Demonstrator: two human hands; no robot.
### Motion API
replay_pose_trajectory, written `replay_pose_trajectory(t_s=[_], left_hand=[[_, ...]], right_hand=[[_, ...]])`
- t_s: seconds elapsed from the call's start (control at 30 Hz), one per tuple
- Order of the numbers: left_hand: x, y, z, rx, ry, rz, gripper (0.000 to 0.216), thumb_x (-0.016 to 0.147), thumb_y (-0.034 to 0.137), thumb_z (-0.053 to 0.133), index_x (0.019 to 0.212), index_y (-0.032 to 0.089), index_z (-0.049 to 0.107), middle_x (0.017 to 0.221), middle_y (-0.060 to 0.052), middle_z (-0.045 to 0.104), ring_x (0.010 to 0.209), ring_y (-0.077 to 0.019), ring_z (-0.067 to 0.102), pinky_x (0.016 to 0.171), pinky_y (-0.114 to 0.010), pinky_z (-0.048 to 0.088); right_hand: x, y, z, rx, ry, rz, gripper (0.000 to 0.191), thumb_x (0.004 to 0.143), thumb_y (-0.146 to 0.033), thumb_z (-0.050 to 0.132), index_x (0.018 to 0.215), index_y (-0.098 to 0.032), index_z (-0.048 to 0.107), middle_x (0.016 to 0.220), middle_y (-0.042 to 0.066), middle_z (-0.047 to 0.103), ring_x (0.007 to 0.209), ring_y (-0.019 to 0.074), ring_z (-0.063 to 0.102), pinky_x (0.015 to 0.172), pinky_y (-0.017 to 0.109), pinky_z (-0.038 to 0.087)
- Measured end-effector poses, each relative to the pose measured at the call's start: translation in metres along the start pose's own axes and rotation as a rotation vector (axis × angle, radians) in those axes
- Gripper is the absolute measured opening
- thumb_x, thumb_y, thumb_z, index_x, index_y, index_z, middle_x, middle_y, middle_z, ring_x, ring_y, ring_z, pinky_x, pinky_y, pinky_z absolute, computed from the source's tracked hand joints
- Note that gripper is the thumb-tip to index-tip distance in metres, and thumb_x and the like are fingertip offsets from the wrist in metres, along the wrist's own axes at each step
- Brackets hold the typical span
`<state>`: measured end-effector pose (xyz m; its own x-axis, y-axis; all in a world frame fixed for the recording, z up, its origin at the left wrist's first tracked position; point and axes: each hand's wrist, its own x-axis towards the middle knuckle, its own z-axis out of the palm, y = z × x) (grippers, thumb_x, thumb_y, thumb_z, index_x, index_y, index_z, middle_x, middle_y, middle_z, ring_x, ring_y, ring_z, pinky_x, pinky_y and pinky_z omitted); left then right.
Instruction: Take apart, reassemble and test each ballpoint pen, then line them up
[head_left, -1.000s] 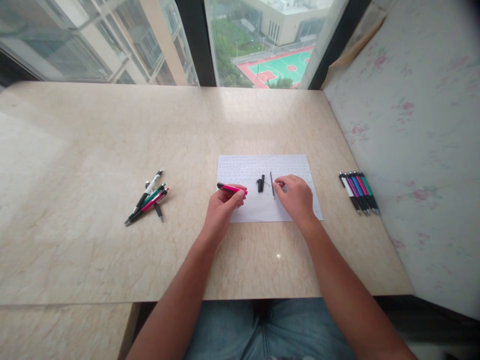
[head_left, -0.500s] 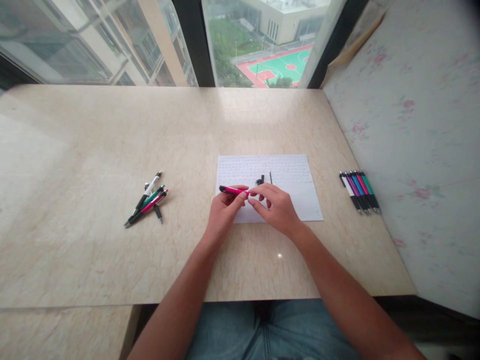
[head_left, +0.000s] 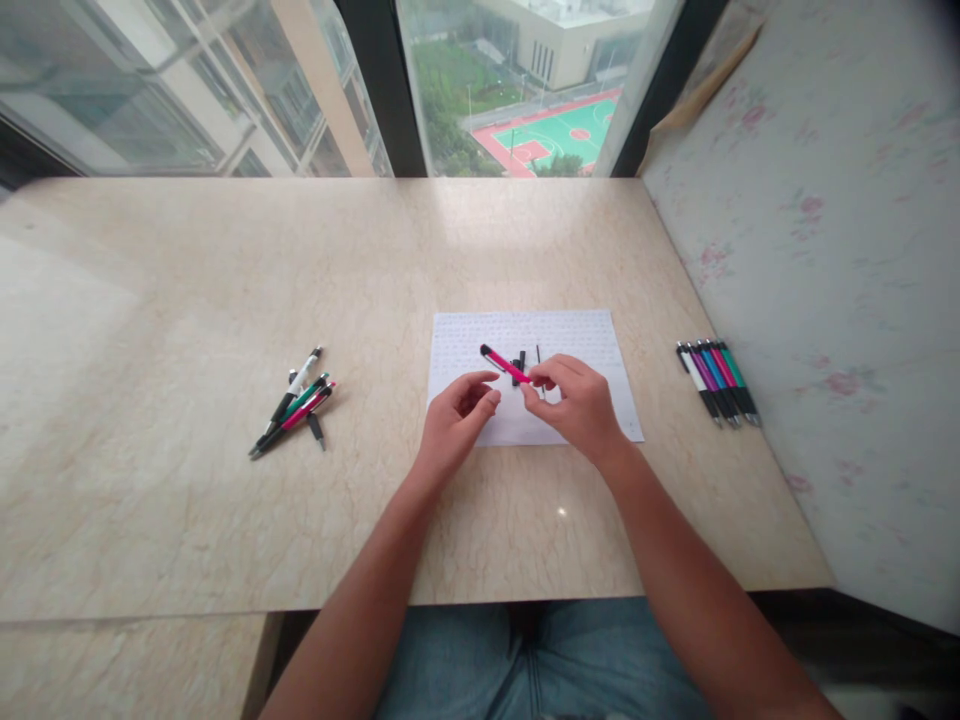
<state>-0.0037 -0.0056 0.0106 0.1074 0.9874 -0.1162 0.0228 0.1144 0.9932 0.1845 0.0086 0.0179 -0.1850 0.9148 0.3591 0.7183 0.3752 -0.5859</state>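
Note:
My right hand (head_left: 574,405) pinches the lower end of a pink pen barrel (head_left: 504,363) between thumb and fingertips. The barrel's black top points up and to the left. My left hand (head_left: 459,415) is just left of it, with thumb and fingers curved apart and nothing between them. Both hands are over a sheet of written paper (head_left: 454,345). Small black pen parts (head_left: 522,358) lie on the sheet behind the barrel. A thin dark pen refill (head_left: 538,354) lies beside them, partly covered by my right hand.
To the left, a loose pile of pens (head_left: 296,405) lies crossed on the marble-patterned tabletop (head_left: 187,520). A neat row of several coloured pens (head_left: 718,383) lies at the right, near the papered wall (head_left: 832,300). Windows border the table's far edge.
The pink barrel has passed from my left hand to my right and moved right, tilting more steeply. My left fingers have let go of it and opened.

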Motion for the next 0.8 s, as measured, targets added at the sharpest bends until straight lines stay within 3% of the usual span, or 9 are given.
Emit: replay_pose_trajectory(t_s=[0.13, 0.37, 0.63, 0.8], left_hand=[[0.003, -0.006, 0.0, 0.055, 0.038, 0.001, 0.028, 0.082, 0.036, 0.069, 0.104, 0.017, 0.07, 0.09, -0.006, 0.068, 0.083, -0.0169, 0.064, 0.079, -0.03, 0.05], [0.003, -0.01, 0.0, 0.173, 0.117, 0.068, 0.023, 0.083, 0.031, 0.066, 0.102, 0.017, 0.069, 0.095, -0.009, 0.071, 0.089, -0.0197, 0.067, 0.084, -0.034, 0.052], [0.006, -0.013, -0.004, 0.213, 0.109, 0.102, 0.023, 0.084, 0.03, 0.065, 0.103, 0.017, 0.069, 0.094, -0.009, 0.071, 0.087, -0.0195, 0.066, 0.081, -0.033, 0.051], [0.007, -0.008, -0.002, 0.199, 0.106, 0.093, 0.021, 0.083, 0.031, 0.067, 0.099, 0.018, 0.07, 0.092, -0.008, 0.071, 0.084, -0.0186, 0.066, 0.078, -0.031, 0.05]], right_hand=[[0.003, 0.019, -0.01, -0.159, 0.115, 0.169, 0.008, 0.08, -0.024, 0.057, 0.073, -0.021, 0.06, 0.074, 0.002, 0.065, 0.068, 0.0159, 0.057, 0.066, 0.029, 0.042], [0.0, 0.022, -0.01, -0.345, 0.057, 0.341, 0.013, 0.079, -0.029, 0.06, 0.069, -0.021, 0.059, 0.073, 0.002, 0.066, 0.066, 0.0158, 0.054, 0.057, 0.028, 0.028], [-0.001, 0.023, -0.004, -0.329, -0.046, 0.34, 0.012, 0.082, -0.029, 0.06, 0.074, -0.021, 0.062, 0.076, 0.002, 0.067, 0.069, 0.0167, 0.057, 0.056, 0.028, 0.027], [-0.002, 0.024, -0.002, -0.325, -0.06, 0.337, 0.02, 0.087, -0.037, 0.058, 0.074, -0.021, 0.061, 0.077, 0.003, 0.067, 0.068, 0.0168, 0.055, 0.055, 0.028, 0.026]])
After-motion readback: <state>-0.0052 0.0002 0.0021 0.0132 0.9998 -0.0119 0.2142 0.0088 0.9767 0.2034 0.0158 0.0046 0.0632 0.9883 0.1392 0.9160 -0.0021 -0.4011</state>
